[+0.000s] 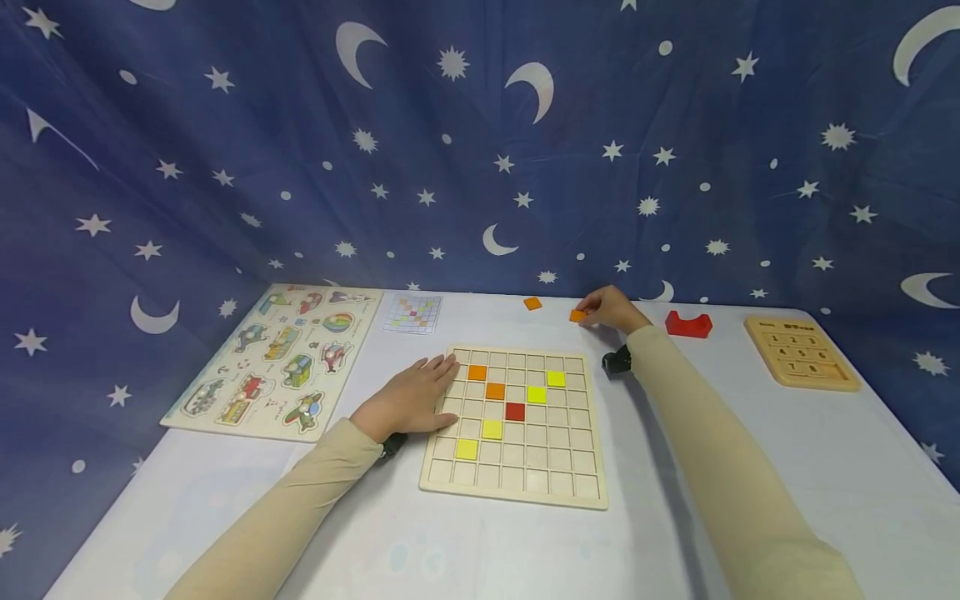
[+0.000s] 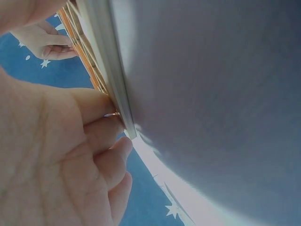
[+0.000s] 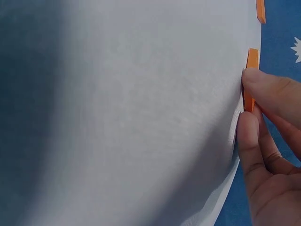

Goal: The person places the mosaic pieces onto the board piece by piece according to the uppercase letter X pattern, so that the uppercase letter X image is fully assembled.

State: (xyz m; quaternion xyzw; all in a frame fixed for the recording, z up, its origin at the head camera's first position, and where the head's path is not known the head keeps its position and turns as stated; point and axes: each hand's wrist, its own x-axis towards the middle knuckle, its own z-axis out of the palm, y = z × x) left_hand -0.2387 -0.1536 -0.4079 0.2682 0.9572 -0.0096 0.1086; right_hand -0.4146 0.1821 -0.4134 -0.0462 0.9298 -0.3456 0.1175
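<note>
A square wooden grid board [image 1: 536,481] lies on the table between the arms. Two orange tiles, one red tile [image 1: 515,412] and several yellow tiles sit in its cells along crossing diagonals. Across the board's left edge rests my left hand [image 1: 408,396], its fingers extended and touching the frame. At the table's far side my right hand [image 1: 615,310] pinches a loose orange tile [image 3: 251,59] between thumb and fingers, low against the white cloth. Another orange tile [image 1: 532,303] lies a little to the left of it.
A printed pattern card [image 1: 414,314] lies behind the board. To the left is a vehicle picture puzzle [image 1: 262,362]. A red notched block [image 1: 688,324] and a wooden number board [image 1: 801,353] are at the right. A starry blue curtain [image 1: 480,167] borders the table's back.
</note>
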